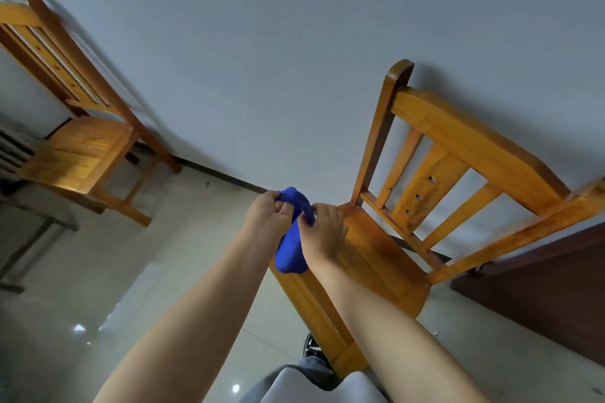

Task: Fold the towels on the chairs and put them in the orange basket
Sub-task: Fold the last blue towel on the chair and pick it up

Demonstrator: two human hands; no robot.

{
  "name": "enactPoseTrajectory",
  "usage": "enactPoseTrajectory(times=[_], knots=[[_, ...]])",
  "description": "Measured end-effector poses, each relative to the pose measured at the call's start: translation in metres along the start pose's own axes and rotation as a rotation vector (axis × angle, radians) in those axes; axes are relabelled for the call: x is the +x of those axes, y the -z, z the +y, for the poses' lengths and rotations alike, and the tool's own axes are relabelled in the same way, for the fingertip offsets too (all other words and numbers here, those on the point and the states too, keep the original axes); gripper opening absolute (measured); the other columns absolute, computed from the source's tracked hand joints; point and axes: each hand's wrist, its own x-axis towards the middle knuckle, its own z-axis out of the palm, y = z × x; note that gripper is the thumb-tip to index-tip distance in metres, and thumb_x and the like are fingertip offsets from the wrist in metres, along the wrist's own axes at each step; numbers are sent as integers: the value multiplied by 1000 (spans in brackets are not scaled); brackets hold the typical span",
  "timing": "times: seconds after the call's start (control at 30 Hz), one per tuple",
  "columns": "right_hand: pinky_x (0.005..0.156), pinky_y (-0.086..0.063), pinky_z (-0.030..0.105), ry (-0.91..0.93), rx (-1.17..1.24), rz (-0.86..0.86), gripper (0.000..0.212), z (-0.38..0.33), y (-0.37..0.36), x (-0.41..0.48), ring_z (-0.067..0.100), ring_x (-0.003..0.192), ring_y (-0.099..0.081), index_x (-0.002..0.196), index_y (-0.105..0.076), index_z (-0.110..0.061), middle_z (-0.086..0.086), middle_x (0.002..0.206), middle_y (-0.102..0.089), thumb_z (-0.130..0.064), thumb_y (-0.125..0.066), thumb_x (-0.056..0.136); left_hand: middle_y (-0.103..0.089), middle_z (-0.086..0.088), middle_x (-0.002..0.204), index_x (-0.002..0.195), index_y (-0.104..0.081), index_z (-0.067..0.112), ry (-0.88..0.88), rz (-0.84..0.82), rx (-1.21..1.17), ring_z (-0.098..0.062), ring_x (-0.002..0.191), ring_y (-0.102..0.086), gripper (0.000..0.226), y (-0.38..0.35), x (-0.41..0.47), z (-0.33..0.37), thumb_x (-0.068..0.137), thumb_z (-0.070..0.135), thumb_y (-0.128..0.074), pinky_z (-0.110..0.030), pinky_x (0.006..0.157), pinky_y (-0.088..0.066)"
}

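— Hands, item one: what are they holding?
— Left hand and right hand are both pinching one blue towel, fingers curling into its bunched top, over the front corner of the near chair.
— Long axis?
— Running roughly up and down, the loose end hanging at the seat's edge between the wrists; contact cannot be told.
— Room around it?
— Tiled floor is lying open leftward as far as the second chair by the wall; a dark wooden panel is bounding the right.
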Motion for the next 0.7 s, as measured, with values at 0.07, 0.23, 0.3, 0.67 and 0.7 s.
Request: enactPoseTrajectory(times=[0.07,0.23,0.3,0.67,0.7], knots=[[90,-46,34,-73,34,0,16,5,0,6,17,91,-57,95,-59,-13,3,95,-64,-27,-56,88,-51,-2,39,65,-42,5,93,7,-80,-10,56,-43,27,1,-2,-1,92,3,-45,-14,46,-42],[75,-51,38,-103,-53,125,10,33,12,15,19,72,-57,86,-57,-9,6,79,-63,-17,-63,83,-53,-7,71,70,-49,4,292,-18,-258,-18,63,-53,18,14,15,-18,88,4,-49,-22,66,-51],[72,-46,36,-64,-97,174,9,44,20,16,19,70,-51,82,-59,-6,10,77,-63,-9,-65,77,-52,-6,64,67,-47,7,401,-39,-283,-16,61,-51,17,23,32,-30,84,5,-52,-21,47,-52],[74,-50,33,43,-262,-12,14,85,58,7,17,84,-53,91,-61,-7,7,89,-65,-16,-66,82,-47,1,29,59,-45,9,364,-21,-95,-7,25,-48,32,6,84,-35,89,8,-55,-12,32,-42],[72,-48,28,24,-228,11,16,83,63,9,16,85,-52,94,-62,-5,8,92,-64,-13,-66,82,-46,2,29,59,-45,10,337,-54,-46,-7,24,-48,32,-4,82,-28,90,7,-53,-11,32,-41]])
